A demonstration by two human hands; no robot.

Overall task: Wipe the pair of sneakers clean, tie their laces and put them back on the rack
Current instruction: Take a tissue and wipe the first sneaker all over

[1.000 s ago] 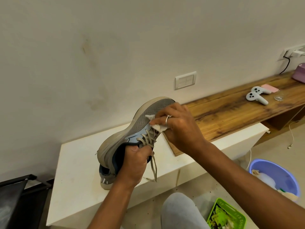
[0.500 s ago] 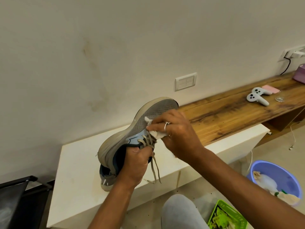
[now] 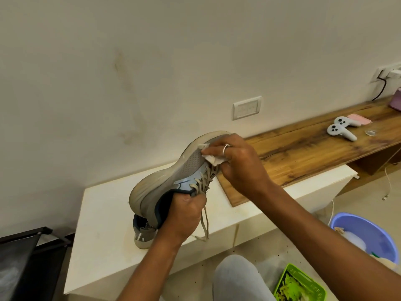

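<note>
Currently the left hand [image 3: 184, 213] grips the sneaker [image 3: 173, 177] at its collar, fingers curled into the heel opening and thumb on the outside. The sneaker is held in the air, tilted on its side. Its sole faces the wall [image 3: 130, 61] toward 10 o'clock and its toe points to 1 o'clock.

The right hand [image 3: 240, 161] is at 1 o'clock from the left hand. Its fingers and thumb pinch a white wipe [image 3: 211, 158] and press it against the grey mesh of the forefoot. One finger carries a ring [image 3: 226, 146].

The laces [image 3: 204, 222] are untied. Their loose ends hang toward 6 o'clock beside the left hand, in front of the bench [image 3: 104, 235] edge.

The second sneaker [image 3: 144, 233] stands on the white bench at 8 o'clock from the left hand, partly hidden by the held sneaker. Contact between the two cannot be determined.

Surroundings, from the centre of the view:
- 8 o'clock: a black rack [image 3: 28, 257], beside the bench.
- 2 o'clock: a wooden shelf [image 3: 303, 148] bearing two pale controllers [image 3: 340, 131].
- 4 o'clock: a blue basin [image 3: 368, 231] on the floor.
- 5 o'clock: a green basket [image 3: 299, 285], near the basin.
</note>
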